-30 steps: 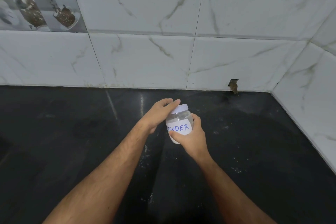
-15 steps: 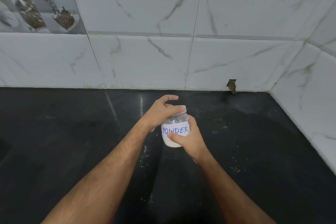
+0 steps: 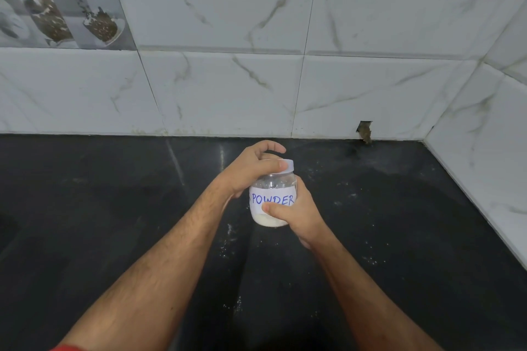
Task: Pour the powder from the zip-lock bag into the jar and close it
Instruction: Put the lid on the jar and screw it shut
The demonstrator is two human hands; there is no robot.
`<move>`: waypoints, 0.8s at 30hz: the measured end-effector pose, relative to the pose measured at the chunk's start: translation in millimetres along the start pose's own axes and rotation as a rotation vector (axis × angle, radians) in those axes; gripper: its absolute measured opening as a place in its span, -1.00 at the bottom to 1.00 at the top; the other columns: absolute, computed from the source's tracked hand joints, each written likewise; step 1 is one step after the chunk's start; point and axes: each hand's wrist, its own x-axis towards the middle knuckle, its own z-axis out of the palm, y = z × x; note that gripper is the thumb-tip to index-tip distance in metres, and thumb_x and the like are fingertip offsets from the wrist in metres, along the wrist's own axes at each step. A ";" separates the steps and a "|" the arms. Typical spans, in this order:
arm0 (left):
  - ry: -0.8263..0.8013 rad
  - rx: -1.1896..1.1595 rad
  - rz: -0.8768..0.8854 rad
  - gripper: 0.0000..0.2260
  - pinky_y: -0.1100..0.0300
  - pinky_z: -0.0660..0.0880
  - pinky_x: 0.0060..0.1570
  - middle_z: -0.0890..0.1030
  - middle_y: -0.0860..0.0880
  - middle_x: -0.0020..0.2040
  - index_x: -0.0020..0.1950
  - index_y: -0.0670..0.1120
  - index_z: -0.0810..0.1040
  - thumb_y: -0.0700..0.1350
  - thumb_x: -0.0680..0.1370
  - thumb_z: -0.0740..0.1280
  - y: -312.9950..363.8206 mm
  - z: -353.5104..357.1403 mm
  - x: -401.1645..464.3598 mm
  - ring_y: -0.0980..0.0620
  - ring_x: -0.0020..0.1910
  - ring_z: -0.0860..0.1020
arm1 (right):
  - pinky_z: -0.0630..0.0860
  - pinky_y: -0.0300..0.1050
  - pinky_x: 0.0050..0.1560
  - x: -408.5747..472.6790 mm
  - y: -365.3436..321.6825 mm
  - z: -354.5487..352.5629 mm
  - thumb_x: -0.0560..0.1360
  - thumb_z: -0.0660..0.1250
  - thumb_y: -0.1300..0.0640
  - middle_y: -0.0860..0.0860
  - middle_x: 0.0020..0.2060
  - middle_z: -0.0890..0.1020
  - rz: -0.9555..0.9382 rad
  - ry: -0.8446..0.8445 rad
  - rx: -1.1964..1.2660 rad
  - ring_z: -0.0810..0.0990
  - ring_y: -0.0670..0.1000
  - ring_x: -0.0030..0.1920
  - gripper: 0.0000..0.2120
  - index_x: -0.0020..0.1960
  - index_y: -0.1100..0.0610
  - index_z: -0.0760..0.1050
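Mostly clear jar (image 3: pixel 272 202), "POWDER" label (image 3: pixel 271 200), white lid (image 3: pixel 289 166)

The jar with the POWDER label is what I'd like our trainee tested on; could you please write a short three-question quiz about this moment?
1. True or false: the white lid is on top of the jar.
2. Which hand grips the jar's body across its label?
A. left hand
B. right hand
C. neither
3. Fill in: the white powder lies at the ______ of the jar.

Key
1. True; the left hand's fingers wrap over it.
2. B
3. bottom; it fills only the lowest part, below the label.
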 end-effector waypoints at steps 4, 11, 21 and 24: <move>0.051 0.027 -0.034 -0.53 0.12 0.60 -0.17 0.67 -0.15 0.07 0.29 -0.01 0.44 -0.04 0.42 0.48 -10.4 4.0 5.9 -0.03 -0.17 0.67 | 0.65 -0.16 0.04 5.0 5.3 -9.4 0.24 0.60 0.13 -0.01 0.14 0.64 0.018 -0.036 -0.042 0.66 0.01 0.12 -0.24 0.36 0.03 0.36; 0.190 0.012 -0.092 -0.50 0.02 0.46 0.30 0.61 -0.04 0.26 0.38 -0.01 0.45 0.27 0.63 0.04 -52.6 14.3 0.5 0.01 0.25 0.56 | 0.63 -0.25 -0.06 10.8 22.2 -34.5 0.31 0.64 0.24 -0.04 0.19 0.55 0.061 0.027 -0.073 0.63 0.02 0.15 -0.15 0.42 0.00 0.22; 0.126 0.081 -0.203 -0.67 -0.02 0.62 0.10 0.71 0.07 0.08 0.35 0.06 0.52 -0.12 0.59 0.37 -101.2 36.4 3.1 0.06 0.13 0.65 | 0.60 -0.01 0.21 26.9 52.4 -87.4 0.14 0.64 0.04 -0.01 0.26 0.55 0.192 -0.097 -0.320 0.58 0.02 0.24 -0.10 0.39 0.03 0.32; 0.126 0.146 -0.198 -0.63 0.01 0.62 0.06 0.70 0.12 0.11 0.38 0.09 0.49 -0.13 0.58 0.37 -103.3 42.8 21.5 0.09 0.14 0.64 | 0.55 0.13 0.30 43.1 49.5 -102.2 0.14 0.63 0.10 -0.01 0.26 0.56 0.203 -0.098 -0.394 0.57 0.04 0.24 -0.11 0.40 0.07 0.35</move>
